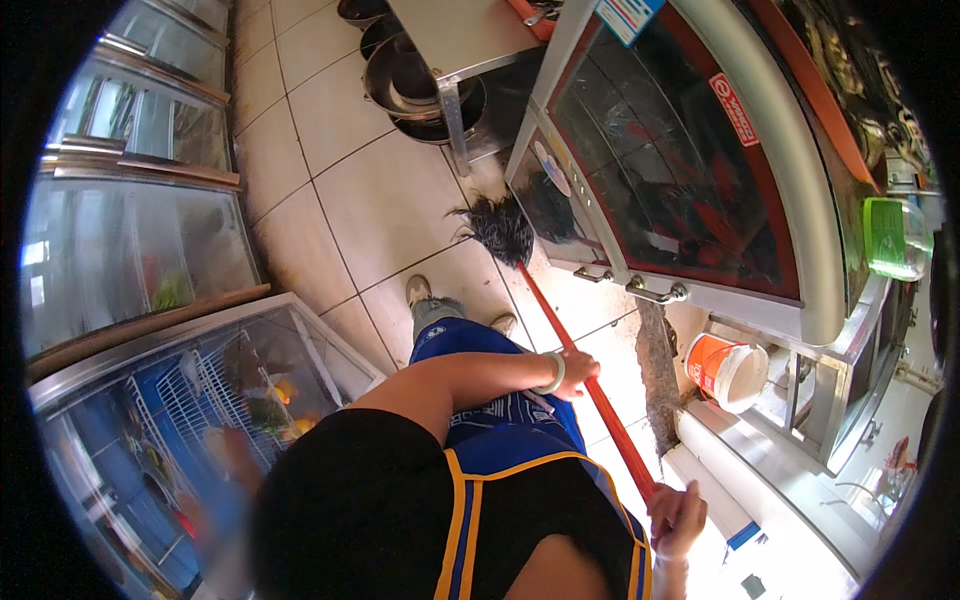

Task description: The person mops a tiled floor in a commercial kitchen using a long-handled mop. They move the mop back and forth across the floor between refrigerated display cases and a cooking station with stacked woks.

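Observation:
A broom with a red handle (619, 431) and dark, shaggy bristles (499, 229) slants across the view. Its bristles rest on the tiled floor beside the lower corner of a glass-fronted cabinet. My left hand (576, 373), with a pale bangle at the wrist, grips the handle partway along. Nearer its top end, my right hand (675, 517) is closed round the handle. A blue apron (495, 412) with yellow edging covers my front, and my shoes (418, 289) show above its hem.
Glass-topped display freezers (322, 337) line the left side, one holding white wire baskets. Metal pots (401, 82) stand on the floor by a steel table (465, 37). On the right are the glass-fronted cabinet (675, 165), with handles jutting out, and a white-and-orange bucket (724, 371).

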Demonstrator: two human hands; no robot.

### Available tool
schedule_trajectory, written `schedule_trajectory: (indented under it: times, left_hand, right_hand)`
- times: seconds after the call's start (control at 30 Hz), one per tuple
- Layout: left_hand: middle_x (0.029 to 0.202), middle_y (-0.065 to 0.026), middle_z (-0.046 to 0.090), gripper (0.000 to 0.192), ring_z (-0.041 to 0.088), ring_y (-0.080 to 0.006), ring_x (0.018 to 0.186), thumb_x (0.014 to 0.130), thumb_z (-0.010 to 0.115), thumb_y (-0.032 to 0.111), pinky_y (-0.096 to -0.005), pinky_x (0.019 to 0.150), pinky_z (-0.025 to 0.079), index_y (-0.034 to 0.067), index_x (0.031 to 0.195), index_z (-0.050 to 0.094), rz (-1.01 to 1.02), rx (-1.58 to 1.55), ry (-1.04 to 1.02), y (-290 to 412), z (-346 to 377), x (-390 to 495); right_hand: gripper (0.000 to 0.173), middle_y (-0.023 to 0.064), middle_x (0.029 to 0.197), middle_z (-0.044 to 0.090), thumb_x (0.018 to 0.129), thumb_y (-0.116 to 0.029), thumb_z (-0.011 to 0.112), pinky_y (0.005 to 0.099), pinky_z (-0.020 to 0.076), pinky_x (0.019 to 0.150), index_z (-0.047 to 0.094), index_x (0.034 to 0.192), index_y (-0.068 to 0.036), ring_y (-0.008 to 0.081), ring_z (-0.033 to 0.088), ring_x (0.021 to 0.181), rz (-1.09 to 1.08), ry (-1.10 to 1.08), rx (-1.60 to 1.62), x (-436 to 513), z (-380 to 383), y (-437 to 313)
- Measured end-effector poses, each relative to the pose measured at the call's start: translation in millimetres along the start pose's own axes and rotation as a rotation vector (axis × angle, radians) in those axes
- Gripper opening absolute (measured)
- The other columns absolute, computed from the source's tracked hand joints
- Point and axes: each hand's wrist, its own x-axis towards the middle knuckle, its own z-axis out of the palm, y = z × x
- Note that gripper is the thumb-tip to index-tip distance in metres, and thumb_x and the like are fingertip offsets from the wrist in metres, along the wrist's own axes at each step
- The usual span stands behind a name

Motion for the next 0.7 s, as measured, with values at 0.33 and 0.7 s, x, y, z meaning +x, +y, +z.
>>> schedule_trajectory:
  times: [0.33,0.7]
  left_hand:
    - [0.121,-0.0252,0.058,0.055,0.055,-0.0404,0.117,0.094,0.058,0.045,-0.0506,0.099,0.042,0.001,0.124,0.048,0.395,-0.096,-0.407,83.4,-3.3,43.9]
    - [0.071,-0.0103,0.068,0.027,0.068,-0.0319,0.073,0.075,0.072,0.031,-0.0448,0.066,0.051,0.009,0.089,0.068,0.4,0.06,0.086,178.4,-121.0,-28.3]
  right_hand:
    - [0.055,-0.0003,0.041,0.029,0.108,-0.04,0.03,0.0296,0.0483,0.066,0.031,0.057,-0.019,0.0127,0.032,0.037,-0.128,0.343,0.019,-32.4,-24.1,-66.4]
    - [0.058,-0.0061,0.048,0.039,0.102,-0.055,0.034,0.0238,0.0314,0.047,0.038,0.055,-0.022,0.0062,0.033,0.038,-0.611,0.154,0.413,-119.2,-119.8,-120.3]
